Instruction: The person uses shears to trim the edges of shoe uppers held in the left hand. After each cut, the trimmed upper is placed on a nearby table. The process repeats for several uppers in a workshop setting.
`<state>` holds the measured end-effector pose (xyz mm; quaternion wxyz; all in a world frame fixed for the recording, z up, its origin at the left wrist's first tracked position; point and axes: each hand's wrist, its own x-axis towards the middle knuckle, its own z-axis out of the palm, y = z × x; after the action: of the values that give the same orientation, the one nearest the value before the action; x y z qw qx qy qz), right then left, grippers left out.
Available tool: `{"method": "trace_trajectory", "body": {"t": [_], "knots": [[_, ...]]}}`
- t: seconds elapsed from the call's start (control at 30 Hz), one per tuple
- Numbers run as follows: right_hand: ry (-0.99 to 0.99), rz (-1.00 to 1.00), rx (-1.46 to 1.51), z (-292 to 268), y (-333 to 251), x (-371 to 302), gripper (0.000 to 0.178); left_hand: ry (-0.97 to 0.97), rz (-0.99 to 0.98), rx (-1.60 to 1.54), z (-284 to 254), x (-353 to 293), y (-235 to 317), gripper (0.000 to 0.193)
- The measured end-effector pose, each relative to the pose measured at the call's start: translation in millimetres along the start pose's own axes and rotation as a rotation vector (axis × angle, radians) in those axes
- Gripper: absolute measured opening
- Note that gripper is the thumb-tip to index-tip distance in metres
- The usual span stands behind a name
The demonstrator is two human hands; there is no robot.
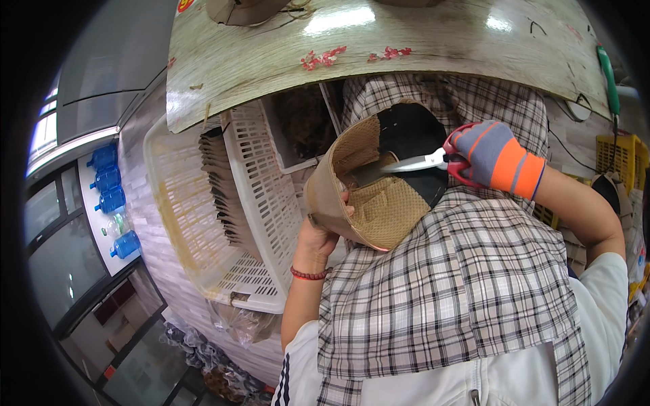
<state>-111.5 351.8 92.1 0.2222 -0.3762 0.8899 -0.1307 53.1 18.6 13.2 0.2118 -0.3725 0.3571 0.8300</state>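
A hollow tan piece [389, 210], shaped like a hat, has a woven-looking inner surface and a black part at its far right side. It rests tilted over my checked apron [420, 284]. My left hand [326, 233] is bare and grips its near left wall, the fingers partly hidden by the rim. Wearing an orange and grey glove, my right hand [497, 159] is closed around the red handles of a pair of scissors [426, 161]. The blades point left into the hollow, and their tips are blurred.
A wood-patterned table [257, 74] spans the far side, with brown items at its far edge. To the left, a white plastic basket [264, 183] holds a stack of tan and black pieces [227, 186]. A yellow crate [619, 159] stands at the right. Blue water bottles [112, 199] line the left.
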Motion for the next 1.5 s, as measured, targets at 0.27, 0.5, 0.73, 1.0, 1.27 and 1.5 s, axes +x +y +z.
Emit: {"method": "trace_trajectory", "body": {"t": [0.27, 0.5, 0.73, 1.0, 1.27, 1.5], "knots": [[0.009, -0.095, 0.062, 0, -23, 30, 0.056, -0.033, -0.002, 0.062, 15, -3, 8, 0.048], [-0.294, -0.086, 0.047, -12, -35, 56, 0.071, -0.047, -0.006, 0.029, 20, -7, 8, 0.046], [-0.439, -0.055, -0.049, -21, -44, 64, 0.066, -0.019, -0.003, -0.003, 7, 0, 1, 0.04], [-0.518, -0.04, -0.09, -22, -47, 66, 0.061, -0.009, -0.011, -0.02, 9, 1, 0, 0.039], [-0.585, 0.063, 0.005, -33, -47, 64, 0.065, -0.085, -0.027, 0.047, 19, -3, 7, 0.045], [-0.836, 0.06, 0.433, -10, 21, 78, 0.077, -0.263, 0.453, 0.07, 0, 35, 10, 0.03]]}}
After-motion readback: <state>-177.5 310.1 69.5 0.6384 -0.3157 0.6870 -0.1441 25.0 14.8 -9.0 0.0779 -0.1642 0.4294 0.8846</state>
